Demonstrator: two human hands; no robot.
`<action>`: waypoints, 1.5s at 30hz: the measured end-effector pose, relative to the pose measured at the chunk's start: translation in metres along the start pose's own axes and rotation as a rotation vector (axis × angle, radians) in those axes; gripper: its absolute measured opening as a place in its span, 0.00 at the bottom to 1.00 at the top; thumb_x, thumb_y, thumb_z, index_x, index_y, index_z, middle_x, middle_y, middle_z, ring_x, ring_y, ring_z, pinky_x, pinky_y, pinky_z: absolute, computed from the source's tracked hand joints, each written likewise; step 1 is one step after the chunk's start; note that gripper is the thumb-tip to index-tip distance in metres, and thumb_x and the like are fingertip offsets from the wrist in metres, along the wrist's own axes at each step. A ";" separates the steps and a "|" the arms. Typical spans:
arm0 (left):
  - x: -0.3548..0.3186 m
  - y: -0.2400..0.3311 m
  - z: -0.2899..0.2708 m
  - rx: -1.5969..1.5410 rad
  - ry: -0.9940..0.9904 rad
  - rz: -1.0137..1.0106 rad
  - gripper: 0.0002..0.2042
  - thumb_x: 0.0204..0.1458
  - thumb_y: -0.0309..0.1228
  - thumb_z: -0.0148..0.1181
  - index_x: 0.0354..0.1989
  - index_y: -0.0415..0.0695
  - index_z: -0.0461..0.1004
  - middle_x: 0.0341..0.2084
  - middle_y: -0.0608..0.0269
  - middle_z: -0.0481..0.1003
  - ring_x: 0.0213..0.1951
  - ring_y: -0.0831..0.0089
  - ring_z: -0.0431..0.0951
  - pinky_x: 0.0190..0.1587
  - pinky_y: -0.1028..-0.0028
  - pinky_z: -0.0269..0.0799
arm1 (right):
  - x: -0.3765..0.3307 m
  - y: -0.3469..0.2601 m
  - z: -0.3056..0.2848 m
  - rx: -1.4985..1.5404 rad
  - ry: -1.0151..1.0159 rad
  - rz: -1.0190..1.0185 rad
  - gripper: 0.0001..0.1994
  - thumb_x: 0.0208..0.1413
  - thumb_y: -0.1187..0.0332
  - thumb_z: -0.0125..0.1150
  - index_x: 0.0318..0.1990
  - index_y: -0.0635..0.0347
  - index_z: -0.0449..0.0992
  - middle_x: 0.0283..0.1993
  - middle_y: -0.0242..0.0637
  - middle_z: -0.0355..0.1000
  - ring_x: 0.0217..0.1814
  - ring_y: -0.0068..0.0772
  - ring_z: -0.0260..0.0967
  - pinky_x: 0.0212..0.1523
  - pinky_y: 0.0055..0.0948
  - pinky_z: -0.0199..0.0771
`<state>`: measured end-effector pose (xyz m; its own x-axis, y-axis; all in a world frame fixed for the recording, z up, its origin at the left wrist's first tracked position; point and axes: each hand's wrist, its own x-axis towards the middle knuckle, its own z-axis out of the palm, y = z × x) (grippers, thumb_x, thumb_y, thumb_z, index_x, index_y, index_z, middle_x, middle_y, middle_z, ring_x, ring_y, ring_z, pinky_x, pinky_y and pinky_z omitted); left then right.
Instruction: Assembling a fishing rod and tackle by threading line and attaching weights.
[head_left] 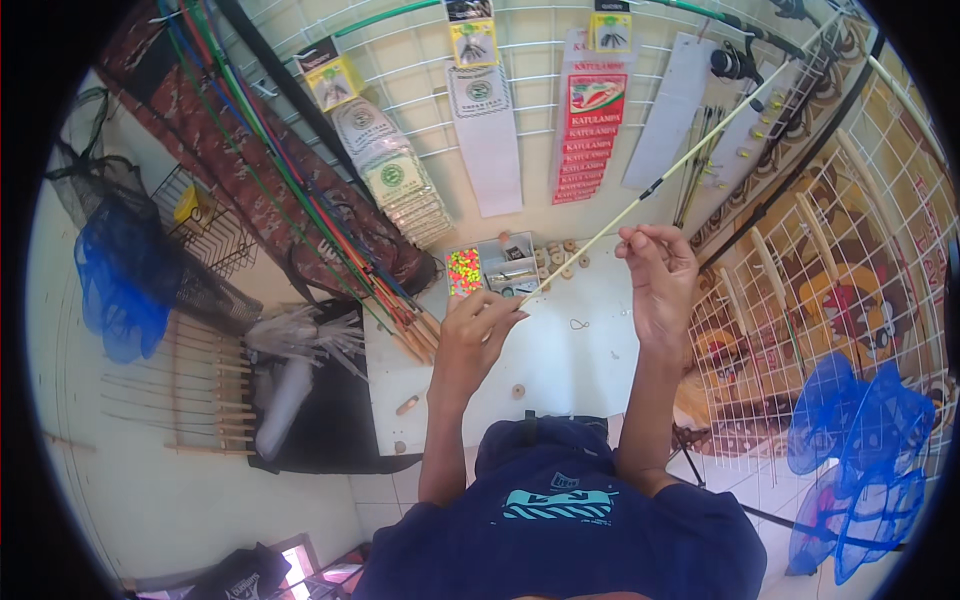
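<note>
Exposed brightly and fairly evenly, washed close to white over the tabletop (pixel 590 375) and the wall at the left (pixel 290 505). Glaring most in a small window-like patch (pixel 298 566) at the near left; otherwise hard to tell from which side lit. Darkest in the black cloth (pixel 335 430) on the left. Bent strongly toward the rim, bowing the white wire grid (pixel 915 230) at the right, then blackened at the corners. Softened in fine detail on the hanging packets (pixel 590 130), yet clear along the pale rod (pixel 600 235).
</note>
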<state>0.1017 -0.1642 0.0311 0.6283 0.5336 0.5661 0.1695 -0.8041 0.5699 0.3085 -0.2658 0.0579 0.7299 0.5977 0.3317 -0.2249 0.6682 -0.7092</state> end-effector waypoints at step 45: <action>-0.037 -0.019 0.022 -0.050 0.116 -0.100 0.12 0.42 0.25 0.71 0.38 0.48 0.84 0.26 0.66 0.76 0.29 0.71 0.70 0.36 0.70 0.59 | -0.001 0.001 -0.006 0.281 -0.045 0.227 0.10 0.56 0.78 0.62 0.45 0.64 0.74 0.37 0.38 0.76 0.37 0.28 0.75 0.43 0.26 0.76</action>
<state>0.0918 -0.1742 -0.0139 0.5176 0.6392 0.5687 0.1868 -0.7331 0.6539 0.3114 -0.2686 0.0530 0.6135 0.7592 0.2172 -0.5511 0.6086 -0.5709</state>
